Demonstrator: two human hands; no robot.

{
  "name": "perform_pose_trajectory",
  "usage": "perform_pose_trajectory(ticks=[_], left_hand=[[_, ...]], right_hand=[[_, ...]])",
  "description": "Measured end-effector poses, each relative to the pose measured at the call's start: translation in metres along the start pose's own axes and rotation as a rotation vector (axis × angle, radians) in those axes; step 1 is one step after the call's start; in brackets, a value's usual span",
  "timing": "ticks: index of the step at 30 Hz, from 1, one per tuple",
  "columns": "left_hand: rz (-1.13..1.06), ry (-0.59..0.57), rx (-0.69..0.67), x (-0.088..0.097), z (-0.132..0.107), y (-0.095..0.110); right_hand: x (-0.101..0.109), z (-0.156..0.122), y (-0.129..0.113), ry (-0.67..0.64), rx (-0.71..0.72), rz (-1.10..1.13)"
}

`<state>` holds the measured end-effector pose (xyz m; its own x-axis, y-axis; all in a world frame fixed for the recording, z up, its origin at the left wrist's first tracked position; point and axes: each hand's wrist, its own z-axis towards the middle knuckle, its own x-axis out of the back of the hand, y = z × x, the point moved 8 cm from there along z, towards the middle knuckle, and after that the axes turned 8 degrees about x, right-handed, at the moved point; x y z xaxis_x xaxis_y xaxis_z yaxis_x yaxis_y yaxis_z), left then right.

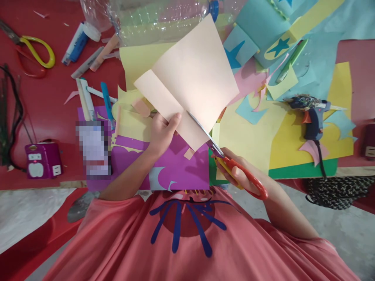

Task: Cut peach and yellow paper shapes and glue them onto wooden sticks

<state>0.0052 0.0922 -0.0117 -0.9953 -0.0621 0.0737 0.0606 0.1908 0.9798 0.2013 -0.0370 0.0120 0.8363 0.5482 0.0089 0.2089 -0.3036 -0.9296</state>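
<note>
A sheet of pale peach paper [199, 70] is raised over the table, with a long cut parting a strip [164, 93] along its near left side. My left hand [164, 132] pinches that strip, thumb on top. In my right hand [234, 168] is a pair of scissors [246, 177] with red and yellow handles. Their blades lie at the paper's near right edge, the tip pointing toward the cut. A small peach scrap [189, 153] lies below, on purple paper [175, 175].
A glue gun [315, 121] lies at right on yellow paper [295, 140]. Plastic bottles [164, 23] and a blue star-decorated paper piece [260, 31] are at the back. At left are other scissors [38, 50], markers [77, 43], a blurred phone [93, 150] and a purple socket block [43, 160].
</note>
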Motion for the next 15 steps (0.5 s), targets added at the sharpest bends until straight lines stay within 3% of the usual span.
perform_pose_trajectory(ticks=[9,15], left_hand=[[0.051,-0.162,-0.062,-0.014,-0.003,0.013],[0.068,-0.274,-0.043,-0.023,-0.009,0.016]], right_hand=[[-0.002,0.003,-0.018,-0.102,0.034,0.050],[-0.005,0.005,-0.010,-0.047,0.022,0.100]])
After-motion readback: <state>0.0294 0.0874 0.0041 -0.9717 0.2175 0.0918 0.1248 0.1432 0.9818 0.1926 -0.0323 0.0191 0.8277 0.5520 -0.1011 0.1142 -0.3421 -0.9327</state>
